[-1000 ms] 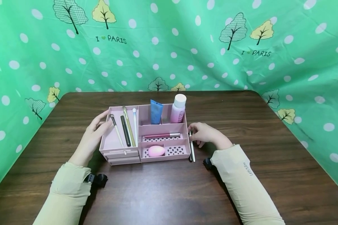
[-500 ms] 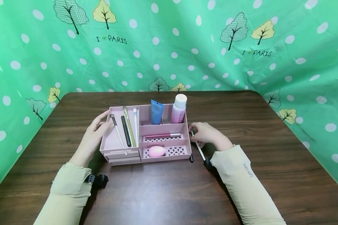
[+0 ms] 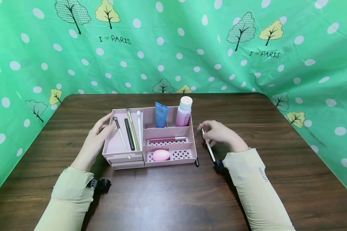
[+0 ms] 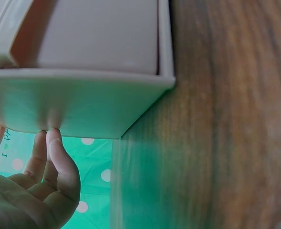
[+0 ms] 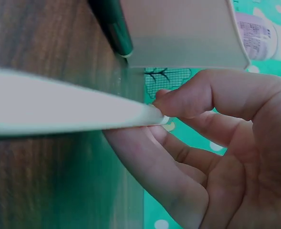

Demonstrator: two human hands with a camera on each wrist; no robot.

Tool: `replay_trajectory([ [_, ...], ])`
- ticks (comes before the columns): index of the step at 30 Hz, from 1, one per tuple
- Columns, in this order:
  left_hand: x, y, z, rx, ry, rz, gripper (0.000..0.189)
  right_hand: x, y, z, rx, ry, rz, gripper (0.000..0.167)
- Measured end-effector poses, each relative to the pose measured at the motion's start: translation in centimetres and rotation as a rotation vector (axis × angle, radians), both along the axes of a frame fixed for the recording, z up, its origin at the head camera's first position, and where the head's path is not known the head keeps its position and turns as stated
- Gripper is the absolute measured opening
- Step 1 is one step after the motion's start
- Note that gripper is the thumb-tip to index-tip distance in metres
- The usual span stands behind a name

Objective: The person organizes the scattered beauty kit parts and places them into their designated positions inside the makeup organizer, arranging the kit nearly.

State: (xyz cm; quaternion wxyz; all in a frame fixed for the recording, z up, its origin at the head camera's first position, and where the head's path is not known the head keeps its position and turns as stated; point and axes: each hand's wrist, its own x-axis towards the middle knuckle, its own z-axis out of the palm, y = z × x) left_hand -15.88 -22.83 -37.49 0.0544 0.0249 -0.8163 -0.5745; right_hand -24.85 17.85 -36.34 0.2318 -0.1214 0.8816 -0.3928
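Observation:
In the head view my right hand (image 3: 219,134) is just right of the pink makeup organizer (image 3: 169,164), pinching a slim makeup brush with a white handle (image 3: 210,151) between thumb and fingers. The handle (image 5: 59,102) slants toward the camera in the right wrist view, and the brush's far end is hidden by the fingers. A dark, pen-like stick (image 5: 112,26) lies along the organizer's right wall; only its end (image 3: 197,162) shows from above. At the organizer's left side is my left hand (image 3: 95,138), its fingertips (image 4: 53,136) against the outer wall.
The organizer's left tray holds several brushes and a black stick (image 3: 129,134). Its right compartments hold a blue tube (image 3: 161,115), a pink bottle with white cap (image 3: 183,112), a lip gloss tube (image 3: 164,139) and a pink sponge (image 3: 161,155). A green curtain (image 3: 173,48) hangs behind the table.
My right hand has taken hold of the white-handled brush beside the organizer and shifted right with it, turning its handle outward. The dark stick stays by the wall. My left hand keeps its place.

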Motion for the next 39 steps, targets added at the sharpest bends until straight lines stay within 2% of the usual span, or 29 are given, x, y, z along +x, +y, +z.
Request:
replay_trajectory([
  [12,-0.1,0.0,0.0,-0.002,0.005,0.001,0.056,0.3,0.6,1.6,-0.132,0.103,-0.119,0.043],
  [18,-0.1,0.0,-0.1,0.004,0.011,0.000,0.056,0.6,0.8,2.4,-0.120,0.135,-0.117,0.040],
  [25,-0.1,0.0,0.0,0.002,0.013,-0.001,0.056,1.2,0.9,3.5,-0.106,0.227,-0.135,0.036],
  [39,-0.1,-0.1,0.0,0.001,-0.004,0.000,0.057,2.8,1.1,6.2,-0.188,0.320,-0.173,0.032],
])
